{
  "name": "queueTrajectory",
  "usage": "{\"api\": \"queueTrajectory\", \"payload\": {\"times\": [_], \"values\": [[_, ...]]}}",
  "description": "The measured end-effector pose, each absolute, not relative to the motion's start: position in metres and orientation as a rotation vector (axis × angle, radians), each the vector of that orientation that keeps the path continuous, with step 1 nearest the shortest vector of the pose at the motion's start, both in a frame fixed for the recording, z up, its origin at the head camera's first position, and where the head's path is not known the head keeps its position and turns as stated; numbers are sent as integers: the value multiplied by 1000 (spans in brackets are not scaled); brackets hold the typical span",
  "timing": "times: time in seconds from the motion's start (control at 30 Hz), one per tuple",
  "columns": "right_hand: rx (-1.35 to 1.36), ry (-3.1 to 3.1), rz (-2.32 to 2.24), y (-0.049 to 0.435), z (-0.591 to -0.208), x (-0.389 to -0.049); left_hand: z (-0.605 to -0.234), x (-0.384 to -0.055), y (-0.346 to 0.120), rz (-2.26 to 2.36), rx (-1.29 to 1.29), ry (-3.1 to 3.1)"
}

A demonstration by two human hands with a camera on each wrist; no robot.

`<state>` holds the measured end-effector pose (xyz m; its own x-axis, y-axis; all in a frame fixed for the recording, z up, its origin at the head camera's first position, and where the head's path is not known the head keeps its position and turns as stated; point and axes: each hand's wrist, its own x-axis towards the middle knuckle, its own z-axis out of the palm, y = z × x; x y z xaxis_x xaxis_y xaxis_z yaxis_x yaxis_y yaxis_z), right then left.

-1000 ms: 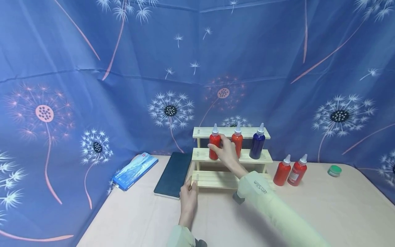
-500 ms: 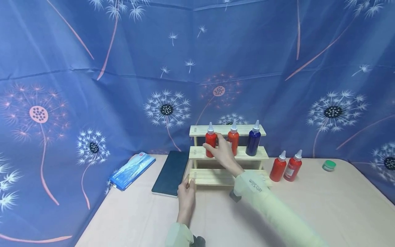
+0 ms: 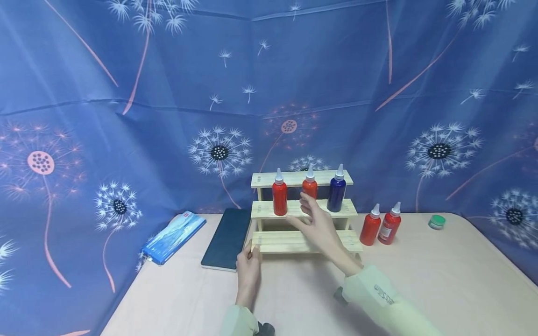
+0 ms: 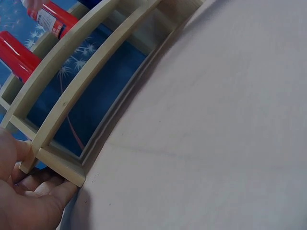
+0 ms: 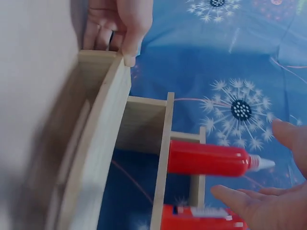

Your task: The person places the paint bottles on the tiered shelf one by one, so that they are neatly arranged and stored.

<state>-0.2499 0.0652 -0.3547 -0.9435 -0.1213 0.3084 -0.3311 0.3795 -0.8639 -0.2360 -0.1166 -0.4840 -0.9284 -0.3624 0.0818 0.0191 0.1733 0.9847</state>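
Note:
A three-tier wooden shelf [image 3: 277, 241] stands on the table. On its middle tier, a red squeeze bottle [image 3: 279, 199] stands upright at the left, with a second red bottle [image 3: 309, 187] and a dark blue bottle [image 3: 336, 196] to its right. My left hand [image 3: 248, 269] grips the left end of the bottom tier; thumb and fingers on the wood show in the left wrist view. My right hand [image 3: 320, 227] is spread in front of the shelf, holding nothing. It partly hides the second red bottle. The right wrist view shows its fingers [image 5: 235, 200] apart from the left red bottle [image 5: 208, 158].
Right of the shelf stand two more red bottles, a nearer one [image 3: 370, 229] and a labelled one [image 3: 389, 226]. Farther right sits a green-lidded jar [image 3: 437, 221]. A dark notebook [image 3: 227, 239] and a blue box [image 3: 174, 237] lie left. A blue dandelion-print cloth [image 3: 336, 93] hangs behind.
My right hand has let go of the left red bottle and drawn back to the right, its fingers spread. The left hand keeps its grip on the shelf. The head view has shifted slightly.

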Motion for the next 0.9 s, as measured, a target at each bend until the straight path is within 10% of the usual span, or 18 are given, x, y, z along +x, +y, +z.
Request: {"api": "queueTrajectory", "payload": {"times": [0.9], "values": [[-178, -2382, 1300, 257, -435, -227, -487, -236, -116, -1819, 346, -2196]]}}
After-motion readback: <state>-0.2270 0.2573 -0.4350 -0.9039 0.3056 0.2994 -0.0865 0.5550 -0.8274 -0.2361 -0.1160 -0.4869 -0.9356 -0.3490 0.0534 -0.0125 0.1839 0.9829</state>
